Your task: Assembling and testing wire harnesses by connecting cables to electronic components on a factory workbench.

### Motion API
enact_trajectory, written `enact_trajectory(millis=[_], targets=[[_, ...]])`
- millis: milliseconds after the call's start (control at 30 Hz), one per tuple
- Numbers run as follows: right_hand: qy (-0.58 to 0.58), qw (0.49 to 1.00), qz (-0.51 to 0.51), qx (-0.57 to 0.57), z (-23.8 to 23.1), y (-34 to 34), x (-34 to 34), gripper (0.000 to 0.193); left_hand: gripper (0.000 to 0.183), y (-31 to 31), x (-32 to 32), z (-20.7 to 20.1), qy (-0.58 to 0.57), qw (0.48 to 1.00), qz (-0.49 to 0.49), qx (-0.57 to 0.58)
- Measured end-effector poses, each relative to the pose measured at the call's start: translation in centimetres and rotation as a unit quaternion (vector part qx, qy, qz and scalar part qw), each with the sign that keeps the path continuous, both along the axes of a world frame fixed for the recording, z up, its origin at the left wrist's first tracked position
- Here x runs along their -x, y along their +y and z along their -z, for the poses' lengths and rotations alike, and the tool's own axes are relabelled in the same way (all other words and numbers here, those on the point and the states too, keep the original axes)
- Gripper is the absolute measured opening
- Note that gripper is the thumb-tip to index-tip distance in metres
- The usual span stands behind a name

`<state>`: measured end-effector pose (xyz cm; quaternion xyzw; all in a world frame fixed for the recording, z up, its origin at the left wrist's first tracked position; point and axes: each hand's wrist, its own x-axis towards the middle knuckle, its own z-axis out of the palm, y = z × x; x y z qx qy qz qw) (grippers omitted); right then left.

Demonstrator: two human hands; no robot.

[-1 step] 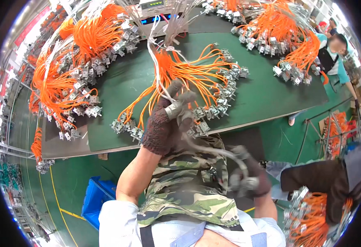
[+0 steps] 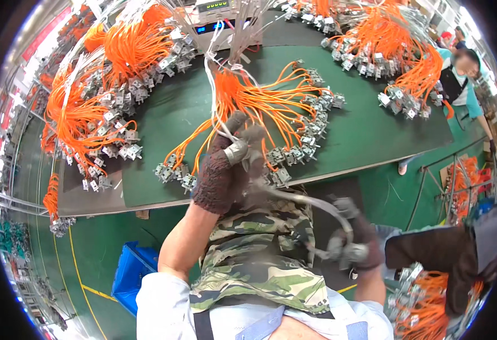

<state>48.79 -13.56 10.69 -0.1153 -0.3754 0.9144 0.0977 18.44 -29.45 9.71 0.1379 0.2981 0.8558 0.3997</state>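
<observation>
My left hand [image 2: 221,173], in a dark brown knitted glove with grey fingertips, is closed around a white cable at the near edge of the bench. From that fist the white cable [image 2: 313,202] arcs across the apron to my right hand [image 2: 361,241], gloved alike and blurred, its fingers closed on the cable. Past my left hand, white strands run up to a bundle of orange cables [image 2: 234,93], which fans out over the green mat [image 2: 169,124]. Small grey metal connectors [image 2: 308,141] tip the orange cables. What lies inside my left fist is hidden.
More orange cable bundles lie at left [image 2: 81,122] and right [image 2: 373,39]. Bench instruments [image 2: 220,25] with lit displays stand at the back. A blue bin [image 2: 129,277] sits on the floor at lower left. Another person [image 2: 458,79] is beyond the bench at right.
My right hand has moved slightly right and upward with the cable. My left hand is nearly unchanged.
</observation>
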Motion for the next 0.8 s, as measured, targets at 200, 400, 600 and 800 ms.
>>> enact_trajectory(millis=[200,400,600,800], targets=[[-0.085,0.911,0.021,-0.402,-5.3,2.8,-2.4,0.096,0.041,-3.1,1.7,1.3,-0.024,0.99,-0.104,0.09],[-0.245,0.545,0.058,-0.8,0.6,6.6,0.8,0.045,0.029,-8.1,5.8,5.2,-0.072,0.997,-0.034,0.015],[-0.237,0.395,0.034,-0.887,6.9,7.9,0.7,0.034,0.033,-9.8,9.5,4.8,-0.004,0.994,-0.063,0.091],[-0.35,0.79,-0.145,-0.482,10.8,7.4,0.1,0.031,0.027,-9.0,15.5,7.1,0.056,0.964,-0.201,0.164]])
